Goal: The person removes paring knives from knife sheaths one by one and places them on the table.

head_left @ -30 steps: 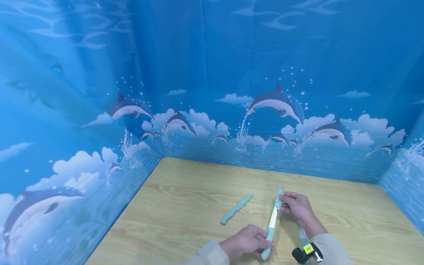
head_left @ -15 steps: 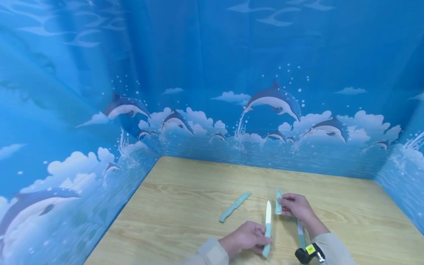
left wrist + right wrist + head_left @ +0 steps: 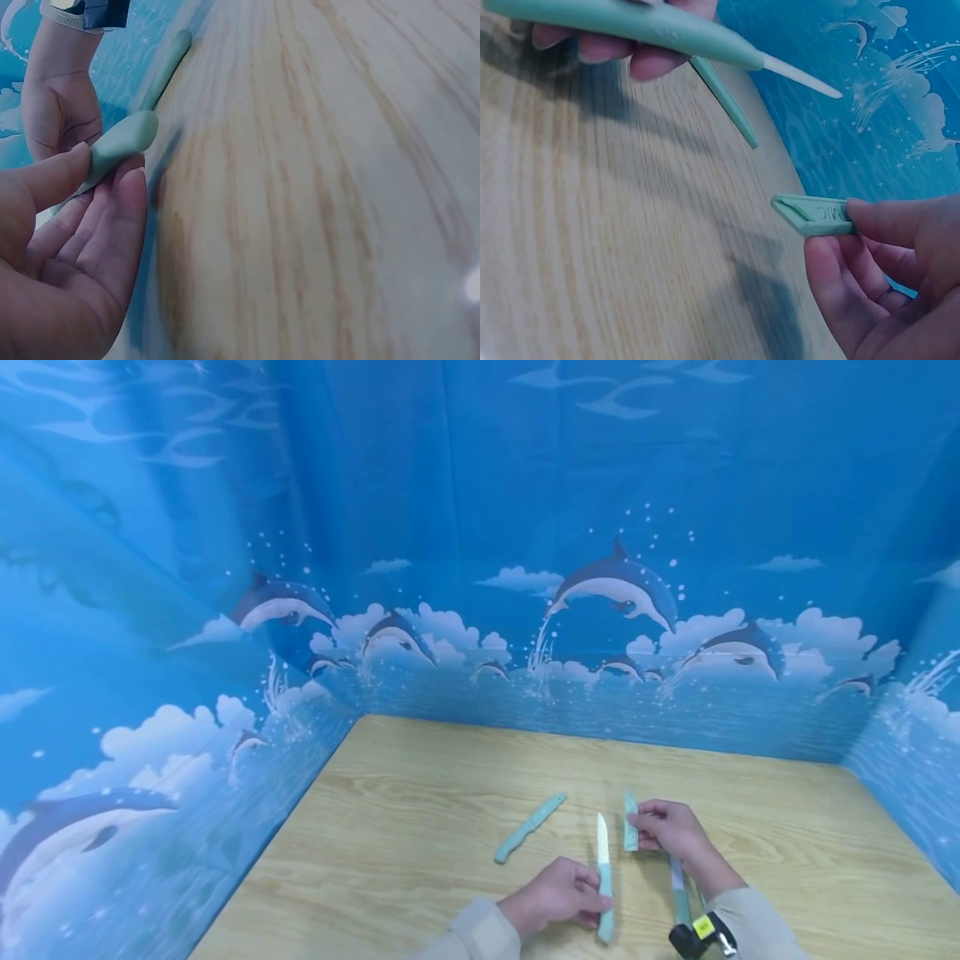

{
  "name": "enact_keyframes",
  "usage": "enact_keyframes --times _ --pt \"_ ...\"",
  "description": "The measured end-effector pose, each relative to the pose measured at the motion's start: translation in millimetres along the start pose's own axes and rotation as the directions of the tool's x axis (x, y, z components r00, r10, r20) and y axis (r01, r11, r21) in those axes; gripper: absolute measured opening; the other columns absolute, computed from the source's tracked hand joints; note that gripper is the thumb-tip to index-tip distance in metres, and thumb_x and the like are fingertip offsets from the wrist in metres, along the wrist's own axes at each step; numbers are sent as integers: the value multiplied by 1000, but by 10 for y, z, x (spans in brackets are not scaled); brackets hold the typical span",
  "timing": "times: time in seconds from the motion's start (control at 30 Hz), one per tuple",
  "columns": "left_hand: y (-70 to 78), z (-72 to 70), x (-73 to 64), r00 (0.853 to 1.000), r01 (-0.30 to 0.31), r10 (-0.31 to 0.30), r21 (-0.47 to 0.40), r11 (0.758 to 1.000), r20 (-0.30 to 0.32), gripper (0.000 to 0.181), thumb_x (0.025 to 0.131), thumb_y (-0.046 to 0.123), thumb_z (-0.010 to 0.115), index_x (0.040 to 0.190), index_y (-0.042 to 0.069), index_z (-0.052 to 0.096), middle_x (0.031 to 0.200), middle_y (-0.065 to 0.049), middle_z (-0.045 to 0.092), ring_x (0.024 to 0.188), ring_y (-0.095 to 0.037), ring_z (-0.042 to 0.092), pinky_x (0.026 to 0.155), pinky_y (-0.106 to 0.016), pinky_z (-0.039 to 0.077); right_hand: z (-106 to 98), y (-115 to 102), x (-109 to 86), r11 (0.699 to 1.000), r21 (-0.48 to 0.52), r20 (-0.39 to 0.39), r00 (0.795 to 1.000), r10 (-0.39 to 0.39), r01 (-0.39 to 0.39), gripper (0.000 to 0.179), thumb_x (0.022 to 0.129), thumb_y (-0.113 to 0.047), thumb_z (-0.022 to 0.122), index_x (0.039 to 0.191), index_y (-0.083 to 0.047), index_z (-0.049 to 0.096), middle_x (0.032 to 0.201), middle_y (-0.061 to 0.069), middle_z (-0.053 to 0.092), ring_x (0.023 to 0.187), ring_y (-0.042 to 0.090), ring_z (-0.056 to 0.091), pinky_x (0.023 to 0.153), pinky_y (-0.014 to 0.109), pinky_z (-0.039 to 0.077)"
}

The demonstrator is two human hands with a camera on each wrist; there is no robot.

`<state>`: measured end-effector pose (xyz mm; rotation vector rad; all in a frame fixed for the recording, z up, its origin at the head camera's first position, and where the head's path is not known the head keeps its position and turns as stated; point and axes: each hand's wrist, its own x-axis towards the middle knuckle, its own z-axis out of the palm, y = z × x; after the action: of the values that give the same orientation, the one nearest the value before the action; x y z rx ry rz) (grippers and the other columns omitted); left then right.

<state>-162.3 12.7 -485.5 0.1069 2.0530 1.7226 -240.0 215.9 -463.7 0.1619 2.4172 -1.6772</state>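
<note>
Over the worktop (image 3: 420, 793), the left hand (image 3: 553, 893) grips a knife (image 3: 604, 875), long axis and blade (image 3: 602, 842) toward the far edge; the right hand (image 3: 671, 828) pinches the sheath (image 3: 629, 828), clear of the blade, unlike 1 s ago.

The bench (image 3: 420, 777) has a pale yellow-brown top with a wood-grain pattern, its streaks wavy and a little darker than the ground. Two of its far corners show in the head view; the near edge lies out of frame. A mint-green knife (image 3: 530, 828), green along its whole length, lies flat and slantwise toward the middle. Well apart on the right lies a second knife (image 3: 679, 891) with a pale bare blade and green handle, partly covered. Soft shadows fall across the grain.
</note>
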Motion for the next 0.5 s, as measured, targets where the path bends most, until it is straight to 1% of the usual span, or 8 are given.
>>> enact_keyframes --times 0.2,0.33,0.4,0.5 --pt "20 1 31 1000 -15 15 26 1000 19 7 83 0 72 85 3 66 73 -7 71 63 -16 66 61 -28 61 -4 3 8 999 -38 -18 1000 -11 10 34 93 -9 63 117 14 53 90 14 65 74 18 63 69 32 61" --pt "-3 45 39 1000 -24 23 28 999 14 12 82 -2 73 85 6 65 70 -7 70 60 -14 65 58 -27 61 -2 29 -9 992 -126 -32 999 -16 12 28 92 -11 64 111 9 59 84 9 64 73 17 61 64 30 59" --pt "-15 69 44 1000 -26 26 34 999 0 14 81 -2 74 84 6 63 69 -6 70 59 -13 64 57 -26 60 -2 41 -19 984 -174 -43 999 -27 19 27 92 -14 65 109 6 61 82 7 64 71 17 59 60 29 56" --pt "-7 88 56 999 -30 31 35 999 -19 16 80 -3 74 83 7 62 68 -6 69 58 -12 64 57 -25 60 -17 34 -29 974 -218 -51 996 -72 59 26 90 -16 67 105 5 63 79 6 64 70 17 58 60 28 52"
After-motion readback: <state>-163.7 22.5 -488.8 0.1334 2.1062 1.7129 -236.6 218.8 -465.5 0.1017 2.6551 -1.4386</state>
